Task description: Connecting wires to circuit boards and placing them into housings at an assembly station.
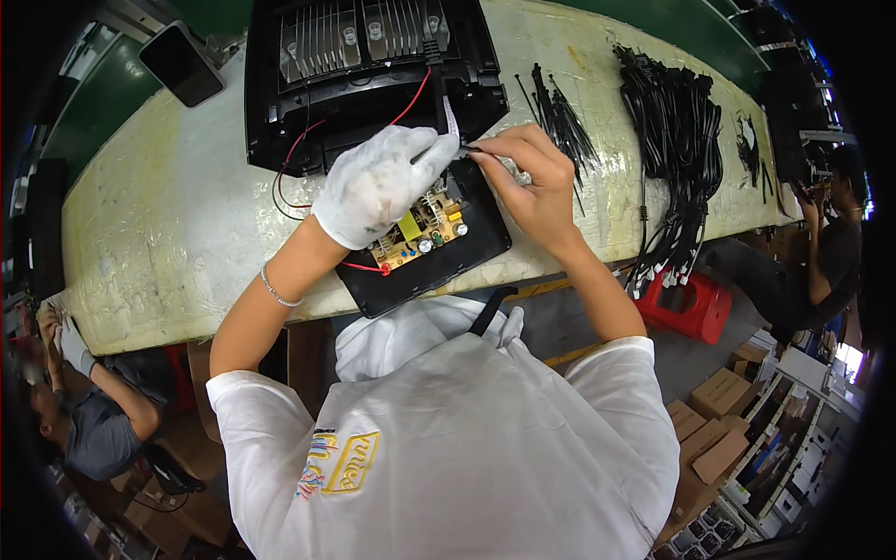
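Observation:
My left hand (378, 182), in a white glove, is closed at the fingertips where a black power cord (441, 98) comes down from a black appliance housing (271, 121). A whitish strip (451, 117) runs beside the cord. Bare and pinched, my right hand (532, 177) holds a thin dark strip (472, 148) right by the gloved fingers; its far end is hidden. Below both hands, a circuit board (420, 233) with a yellow transformer lies on a black panel (448, 266). Red wires (411, 101) link the housing and the board.
Loose black cable ties (560, 117) lie right of the housing. Farther right is a heap of black power cords (672, 140). A phone (182, 65) rests at the far left. A red stool (686, 308) stands beyond the bench edge (187, 331). Two other people sit at either side.

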### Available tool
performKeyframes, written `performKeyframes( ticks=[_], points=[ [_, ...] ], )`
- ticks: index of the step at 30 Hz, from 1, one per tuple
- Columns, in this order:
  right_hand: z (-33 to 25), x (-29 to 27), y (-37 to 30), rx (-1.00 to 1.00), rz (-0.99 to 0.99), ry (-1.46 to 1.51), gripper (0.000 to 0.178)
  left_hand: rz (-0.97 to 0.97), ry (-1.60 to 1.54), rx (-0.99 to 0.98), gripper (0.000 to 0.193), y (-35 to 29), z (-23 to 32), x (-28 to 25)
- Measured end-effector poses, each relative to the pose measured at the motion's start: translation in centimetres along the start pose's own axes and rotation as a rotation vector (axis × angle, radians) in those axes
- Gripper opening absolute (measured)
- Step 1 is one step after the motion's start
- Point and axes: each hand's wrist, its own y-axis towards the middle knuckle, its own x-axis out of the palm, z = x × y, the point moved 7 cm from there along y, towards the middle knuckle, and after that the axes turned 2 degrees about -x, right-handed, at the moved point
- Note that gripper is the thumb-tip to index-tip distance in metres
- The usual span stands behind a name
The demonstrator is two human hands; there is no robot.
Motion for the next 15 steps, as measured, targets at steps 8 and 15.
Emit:
performKeyframes(
  ticks=[8,15],
  points=[
    [-0.02,0.13,0.45,-0.009,-0.016,-0.009,0.016,0.013,0.095,0.007,0.051,-0.17,-0.07,0.17],
    [0.43,0.25,0.46,0.007,-0.030,0.026,0.016,0.011,0.048,-0.017,0.057,-0.40,-0.40,0.28]
  ],
)
